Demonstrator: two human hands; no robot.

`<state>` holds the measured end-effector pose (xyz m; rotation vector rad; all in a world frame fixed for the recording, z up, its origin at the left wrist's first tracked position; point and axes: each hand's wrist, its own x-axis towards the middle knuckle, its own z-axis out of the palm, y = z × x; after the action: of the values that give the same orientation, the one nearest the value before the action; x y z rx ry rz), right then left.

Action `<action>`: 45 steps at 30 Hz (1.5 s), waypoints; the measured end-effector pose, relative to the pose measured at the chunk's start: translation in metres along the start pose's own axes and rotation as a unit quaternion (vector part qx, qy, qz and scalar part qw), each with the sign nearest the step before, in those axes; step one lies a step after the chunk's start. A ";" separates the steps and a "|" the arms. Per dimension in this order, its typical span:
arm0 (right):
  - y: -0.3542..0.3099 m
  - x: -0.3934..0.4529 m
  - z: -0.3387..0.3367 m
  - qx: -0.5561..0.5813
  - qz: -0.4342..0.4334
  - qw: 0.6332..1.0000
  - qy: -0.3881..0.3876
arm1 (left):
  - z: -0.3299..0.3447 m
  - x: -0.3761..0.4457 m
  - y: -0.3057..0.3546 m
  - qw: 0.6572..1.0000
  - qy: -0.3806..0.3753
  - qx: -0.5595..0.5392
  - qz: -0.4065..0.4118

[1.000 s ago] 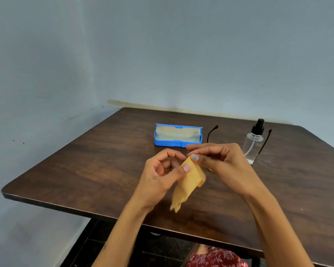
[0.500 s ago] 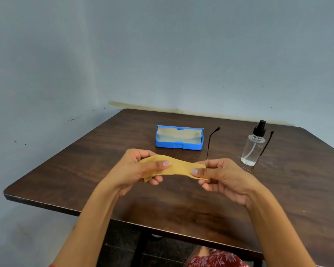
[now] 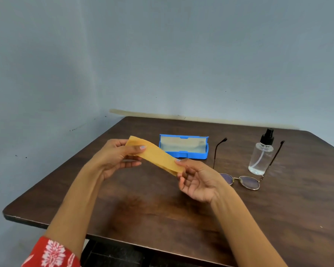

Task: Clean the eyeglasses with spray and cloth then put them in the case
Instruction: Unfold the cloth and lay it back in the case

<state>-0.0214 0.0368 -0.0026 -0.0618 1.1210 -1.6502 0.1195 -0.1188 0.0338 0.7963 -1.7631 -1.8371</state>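
A yellow cloth (image 3: 156, 155) is stretched flat between both hands above the table. My left hand (image 3: 117, 157) pinches its far left end with thumb on top. My right hand (image 3: 196, 180) pinches its near right end. The eyeglasses (image 3: 247, 181) lie on the table to the right of my right hand, temples unfolded and pointing away from me. A clear spray bottle (image 3: 261, 155) with a black nozzle stands upright between the temples. The blue case (image 3: 183, 145) lies open behind the cloth.
The dark wooden table (image 3: 162, 212) sits in a corner against pale blue walls. Its near edge runs across the bottom of the view, with the left corner rounded.
The crumpled cloth has been pulled out flat between the hands. My left hand moved left and away, lifting its end. The right hand shifted aside, uncovering the glasses' lenses.
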 end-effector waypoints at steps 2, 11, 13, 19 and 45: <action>0.001 0.008 0.002 -0.156 -0.063 0.985 0.033 | -0.002 0.002 0.010 0.999 -0.022 0.016 0.017; 0.006 0.027 0.030 -0.164 -0.183 0.950 -0.193 | 0.016 0.002 0.048 0.986 -0.098 0.123 0.060; 0.007 0.027 0.027 -0.126 -0.144 0.955 -0.225 | 0.017 0.004 0.049 0.985 -0.100 0.129 0.062; 0.003 0.013 0.017 0.003 -0.040 0.989 -0.145 | 0.017 0.015 0.044 0.990 -0.076 0.114 0.039; -0.031 0.106 -0.003 -0.281 -0.343 0.769 0.460 | 0.077 0.114 -0.044 0.978 0.190 0.091 0.007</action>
<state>-0.0896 -0.0452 -0.0334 -0.0469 2.5842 -1.9426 -0.0137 -0.1385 -0.0195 1.1193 -1.6902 -1.4108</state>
